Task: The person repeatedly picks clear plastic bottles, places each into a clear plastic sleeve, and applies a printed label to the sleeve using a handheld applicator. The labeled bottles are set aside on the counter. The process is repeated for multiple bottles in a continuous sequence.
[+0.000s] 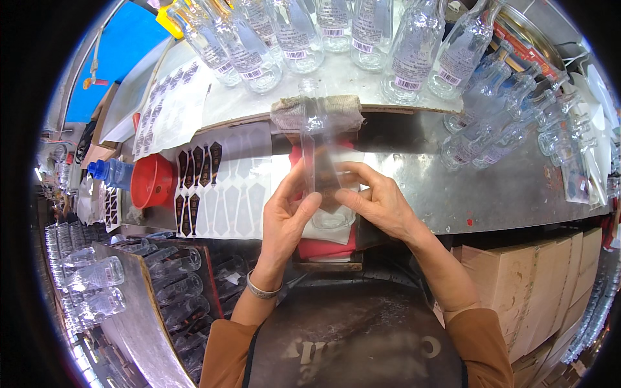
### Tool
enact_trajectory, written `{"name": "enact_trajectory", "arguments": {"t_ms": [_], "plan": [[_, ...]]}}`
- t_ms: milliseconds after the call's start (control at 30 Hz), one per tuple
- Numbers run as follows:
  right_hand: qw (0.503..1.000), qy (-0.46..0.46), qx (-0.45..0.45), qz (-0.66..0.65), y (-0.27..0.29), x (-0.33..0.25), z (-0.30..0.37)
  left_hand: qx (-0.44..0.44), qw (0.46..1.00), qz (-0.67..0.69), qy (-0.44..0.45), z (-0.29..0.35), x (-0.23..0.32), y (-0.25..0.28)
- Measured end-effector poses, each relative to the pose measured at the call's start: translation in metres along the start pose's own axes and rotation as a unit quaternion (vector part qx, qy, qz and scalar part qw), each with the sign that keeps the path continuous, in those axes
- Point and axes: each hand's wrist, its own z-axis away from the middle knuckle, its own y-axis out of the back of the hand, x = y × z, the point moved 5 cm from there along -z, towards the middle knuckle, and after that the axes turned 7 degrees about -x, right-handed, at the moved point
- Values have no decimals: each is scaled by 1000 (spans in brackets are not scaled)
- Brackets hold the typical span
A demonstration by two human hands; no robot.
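A clear glass bottle (pixel 321 158) lies in front of me, its base toward me and its neck on a rolled cloth (pixel 348 114). A dark tie-shaped label (pixel 329 194) shows on its body. My left hand (pixel 286 208) curves round the bottle's left side with the thumb pressed beside the label. My right hand (pixel 383 205) grips the right side, its thumb at the label's right edge. Under the bottle is a red and white pad (pixel 331 248). To the left lies a sheet (pixel 233 158) with several dark labels and bare tie-shaped spots.
Several upright bottles (pixel 406 68) with back labels stand on the raised white board (pixel 372 92). More bottles (pixel 491 139) lean together at the right. A red bowl (pixel 152 181) sits left, near a blue-capped bottle (pixel 107 171). Cardboard boxes (pixel 511 275) stand lower right; a crate of bottles (pixel 181 291) lower left.
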Motion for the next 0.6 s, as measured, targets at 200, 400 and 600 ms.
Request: {"name": "enact_trajectory", "arguments": {"t_ms": [200,400,600], "plan": [[999,35,19,28,24,2,-16,10,1000,-9,0,0,-7,7],[998,24,13,60,32,-18,-47,15,976,-195,-95,-5,24,2],[987,-6,17,158,29,-40,-63,18,929,-341,-143,-22,42,-1]]}}
